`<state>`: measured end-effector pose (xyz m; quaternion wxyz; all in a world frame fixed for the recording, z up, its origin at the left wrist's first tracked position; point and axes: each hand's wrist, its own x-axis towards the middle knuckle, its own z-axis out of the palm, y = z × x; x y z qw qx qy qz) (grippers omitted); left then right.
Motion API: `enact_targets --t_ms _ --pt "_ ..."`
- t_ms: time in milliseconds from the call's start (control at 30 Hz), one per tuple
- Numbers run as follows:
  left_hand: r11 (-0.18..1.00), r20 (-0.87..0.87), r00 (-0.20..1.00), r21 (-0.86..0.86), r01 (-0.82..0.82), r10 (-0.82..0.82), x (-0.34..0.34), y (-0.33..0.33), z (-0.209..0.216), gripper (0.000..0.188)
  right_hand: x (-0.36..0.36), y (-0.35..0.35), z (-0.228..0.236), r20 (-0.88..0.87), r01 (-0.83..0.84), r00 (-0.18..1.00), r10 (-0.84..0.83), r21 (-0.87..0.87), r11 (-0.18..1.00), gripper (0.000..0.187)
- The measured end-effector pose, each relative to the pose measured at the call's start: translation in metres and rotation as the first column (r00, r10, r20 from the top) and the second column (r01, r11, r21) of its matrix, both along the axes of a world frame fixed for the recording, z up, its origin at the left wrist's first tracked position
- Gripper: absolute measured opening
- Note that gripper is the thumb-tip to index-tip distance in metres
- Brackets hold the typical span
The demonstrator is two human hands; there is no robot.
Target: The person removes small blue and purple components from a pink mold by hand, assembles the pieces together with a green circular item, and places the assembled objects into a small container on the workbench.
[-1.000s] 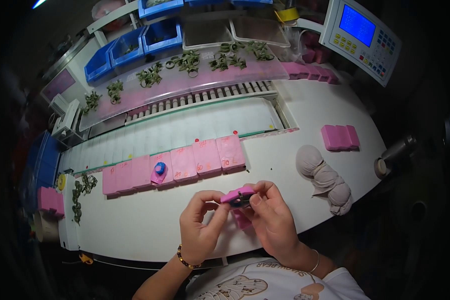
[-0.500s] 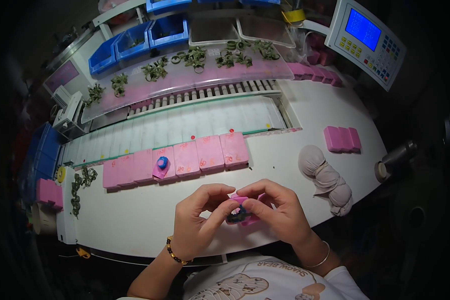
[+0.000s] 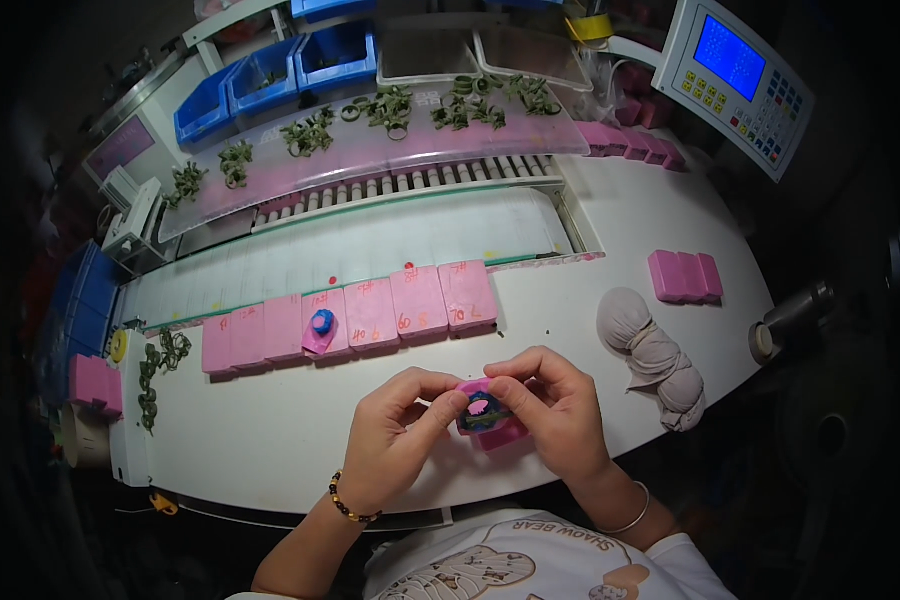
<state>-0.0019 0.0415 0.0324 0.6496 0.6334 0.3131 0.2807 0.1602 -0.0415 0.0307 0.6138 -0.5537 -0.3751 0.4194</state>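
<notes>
A small pink block (image 3: 490, 418) with a dark ring on top sat pinched between both hands over the white table (image 3: 270, 440). The right hand (image 3: 555, 410) cupped it; the left hand (image 3: 400, 435) pressed its fingertips against it. Beyond the knuckles lay a row of pink blocks (image 3: 370, 315).
</notes>
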Motion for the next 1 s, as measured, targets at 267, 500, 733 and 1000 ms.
enact_targets --t_ms 267,500,733,1000 --pt "0.986 0.206 0.964 -0.053 -0.161 0.168 0.012 -0.009 -0.013 0.015 -0.009 0.002 -0.005 -0.082 0.093 0.993 -0.087 0.066 0.994 0.013" --pt "0.931 0.301 0.89 -0.236 -0.278 0.342 0.023 -0.016 -0.014 0.023 -0.014 0.0 -0.009 -0.044 0.138 0.99 -0.134 0.11 0.984 0.015" --pt "0.844 0.419 0.802 -0.503 -0.186 0.426 0.027 -0.014 -0.011 0.023 -0.003 0.0 -0.002 0.225 -0.052 0.974 0.031 0.09 0.995 0.02" --pt "0.903 0.383 0.858 -0.385 -0.189 0.343 0.023 -0.016 -0.011 0.02 0.012 0.002 0.011 0.662 -0.135 0.749 0.026 0.113 0.984 0.018"
